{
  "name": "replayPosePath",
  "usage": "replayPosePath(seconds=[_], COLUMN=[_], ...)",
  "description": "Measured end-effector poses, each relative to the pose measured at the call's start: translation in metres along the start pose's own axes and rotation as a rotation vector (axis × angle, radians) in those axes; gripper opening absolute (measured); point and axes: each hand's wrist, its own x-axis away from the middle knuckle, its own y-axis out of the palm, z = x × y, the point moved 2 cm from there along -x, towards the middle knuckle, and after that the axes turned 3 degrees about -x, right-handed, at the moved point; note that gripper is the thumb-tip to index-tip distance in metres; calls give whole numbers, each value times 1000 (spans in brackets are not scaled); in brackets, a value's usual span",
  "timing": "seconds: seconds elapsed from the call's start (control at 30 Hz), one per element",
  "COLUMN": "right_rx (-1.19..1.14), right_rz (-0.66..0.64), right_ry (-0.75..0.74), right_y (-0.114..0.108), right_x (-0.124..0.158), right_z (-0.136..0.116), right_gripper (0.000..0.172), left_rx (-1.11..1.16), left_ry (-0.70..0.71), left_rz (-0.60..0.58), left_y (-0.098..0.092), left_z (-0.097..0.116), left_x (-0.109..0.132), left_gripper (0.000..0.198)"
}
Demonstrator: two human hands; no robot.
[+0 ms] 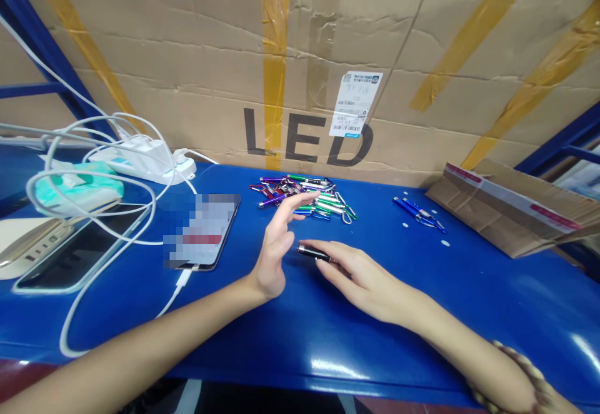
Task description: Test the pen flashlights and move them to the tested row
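My right hand (365, 273) is closed around a small black keychain flashlight (313, 251), whose silver-rimmed end sticks out toward the left. Beside it, my left hand (276, 245) is raised on edge with its fingers stretched out and nothing in it; a gap separates it from the flashlight. Behind my hands lies a pile of colored keychain flashlights (328, 201) with carabiner clips, in purple, green, blue, red and silver. Off to the right, a few blue keychain flashlights (419, 214) lie together on the blue table (290, 339).
At left are a lit phone (213, 232) on a charging cable, a dark phone (84, 251), a tissue pack (79, 186) and a white power strip (140, 161) with tangled cables. An open cardboard box (510, 214) stands right. A large taped carton (187, 57) rises behind.
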Motion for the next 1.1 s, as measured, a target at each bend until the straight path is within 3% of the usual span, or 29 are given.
replayPosePath(seconds=[0.1, 0.2, 0.33, 0.47, 0.57, 0.7, 0.9, 1.0, 1.1], right_rx=[-50, 47, 341, 437, 447, 400, 361, 333, 252], right_rz=[44, 211, 598, 804, 855, 823, 828, 804, 651], right_ry=[36, 124, 380, 633, 789, 843, 717, 544, 302], right_y=[-1, -19, -75, -130, -152, -158, -155, -141, -108], right_x=[-3, -7, 0, 28, 51, 68, 58, 37, 10], right_z=[2, 16, 64, 123, 156, 177, 168, 141, 101], right_gripper=[38, 32, 31, 25, 27, 30, 30, 26, 18], left_rx=[-3, -20, -175, -674, -966, -1060, -1099, -1051, -949], left_ry=[-1, -39, -172, -271, -278, -280, -262, -269, -248], left_rz=[2, 25, 79, -38, -143, -197, -199, -177, -158], left_y=[0, 0, 0, 1, 0, -5, -12, -15, -13], left_z=[0, -1, -2, -8, -17, -27, -29, -33, -36], left_x=[0, 0, -3, -8, -8, -8, -13, -14, -14], left_gripper=[52, 49, 39, 29, 33, 37, 32, 25, 22])
